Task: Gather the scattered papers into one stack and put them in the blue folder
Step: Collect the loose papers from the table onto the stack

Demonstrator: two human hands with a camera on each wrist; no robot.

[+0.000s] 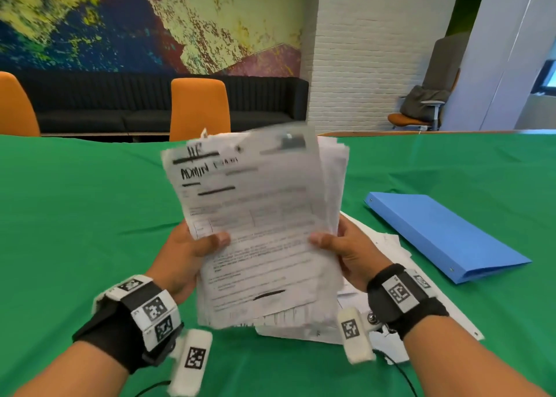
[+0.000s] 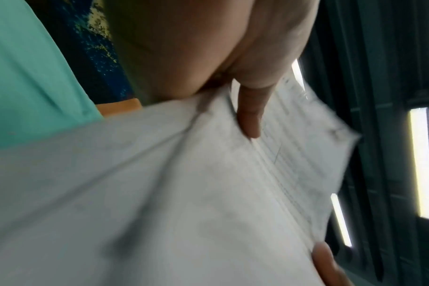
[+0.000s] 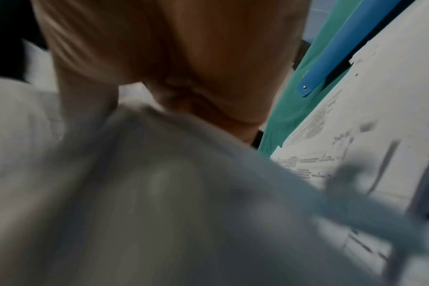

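White sheets fill the middle of my head view: a thick stack of papers (image 1: 258,231) is held up off the bench (image 1: 84,216), tilted, with its lower edge just above the green cloth. The top sheet carries handwritten black lettering near its upper edge and blurred printed lines below; I cannot read most of it.

My left hand (image 1: 186,255) grips the stack's left edge, thumb pressed across the front sheet and the other fingers hidden behind. On the left wrist view the thumb (image 2: 251,114) lies flat on the paper (image 2: 159,193), and a fingertip of the other hand shows at the lower right. My right hand (image 1: 352,253) grips the right edge the same way, thumb on the front, fingers wrapped behind. The right wrist view is heavily blurred, showing palm (image 3: 184,67) and paper close to the lens.

More loose sheets (image 1: 388,246) lie flat on the bench under and to the right of the held stack, reaching toward the near edge. The blue folder (image 1: 445,234) lies closed and flat on the bench, right of the papers, near them but apart from my hands; its edge (image 3: 343,48) also shows in the right wrist view.

Two orange chairs (image 1: 200,107) stand at the bench's far edge.
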